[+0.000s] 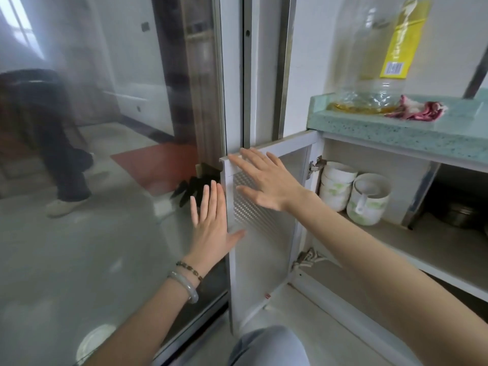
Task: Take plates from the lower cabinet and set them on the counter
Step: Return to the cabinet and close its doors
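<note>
The lower cabinet's white door (266,249) stands swung wide open to the left. My right hand (266,180) lies flat with spread fingers on the door's inner face, fingertips at its top edge. My left hand (211,220) is flat with straight fingers at the door's outer edge, beside the glass. On the cabinet's upper shelf (412,241) sit stacked white bowls with green print (336,188) and a second bowl stack holding a white spoon (368,199). No plates show. The green speckled counter (412,130) runs above the cabinet.
A large plastic oil bottle with a yellow label (380,56) and a red-white rag (420,109) sit on the counter. A metal pot (462,215) is in the right compartment. A glass sliding door (105,154) is left; a person's legs (60,159) show behind it.
</note>
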`<state>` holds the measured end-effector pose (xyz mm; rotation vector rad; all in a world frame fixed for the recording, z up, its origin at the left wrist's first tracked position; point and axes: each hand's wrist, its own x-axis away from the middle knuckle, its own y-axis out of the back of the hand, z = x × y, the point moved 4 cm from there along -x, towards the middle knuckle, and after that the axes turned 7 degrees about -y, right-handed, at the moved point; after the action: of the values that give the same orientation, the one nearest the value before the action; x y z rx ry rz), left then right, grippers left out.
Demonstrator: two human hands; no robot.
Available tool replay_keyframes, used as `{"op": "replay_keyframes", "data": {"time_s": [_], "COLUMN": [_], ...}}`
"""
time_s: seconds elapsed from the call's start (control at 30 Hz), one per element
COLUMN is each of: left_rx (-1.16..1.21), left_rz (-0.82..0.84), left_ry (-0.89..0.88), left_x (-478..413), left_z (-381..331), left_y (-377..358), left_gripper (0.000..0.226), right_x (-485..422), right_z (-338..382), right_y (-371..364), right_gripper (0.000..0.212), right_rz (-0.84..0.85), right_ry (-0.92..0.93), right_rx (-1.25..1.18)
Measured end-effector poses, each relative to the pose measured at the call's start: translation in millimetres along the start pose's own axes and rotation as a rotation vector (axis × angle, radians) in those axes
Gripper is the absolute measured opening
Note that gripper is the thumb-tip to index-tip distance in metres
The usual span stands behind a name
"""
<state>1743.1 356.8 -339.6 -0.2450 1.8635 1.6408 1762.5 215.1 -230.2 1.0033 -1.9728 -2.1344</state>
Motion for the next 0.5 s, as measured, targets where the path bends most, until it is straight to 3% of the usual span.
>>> {"op": "replay_keyframes", "data": {"time_s": [0.2, 0.5], "left_rx": [-0.028, 0.106], "left_rz": [0.046, -0.114], "left_ry": [-0.146, -0.497], "left_x": [9, 19], "left_z": [-1, -87], "left_y": [1, -6], "left_gripper": [0.124, 0.106], "right_x": [22, 120], "right_z": [-6, -44], "right_y": [11, 44], "right_gripper": [0.064, 0.059], "right_rz": [-0.038, -0.145], "right_ry": [0.026, -0.109], "right_rx": [-0.006, -0.091]}}
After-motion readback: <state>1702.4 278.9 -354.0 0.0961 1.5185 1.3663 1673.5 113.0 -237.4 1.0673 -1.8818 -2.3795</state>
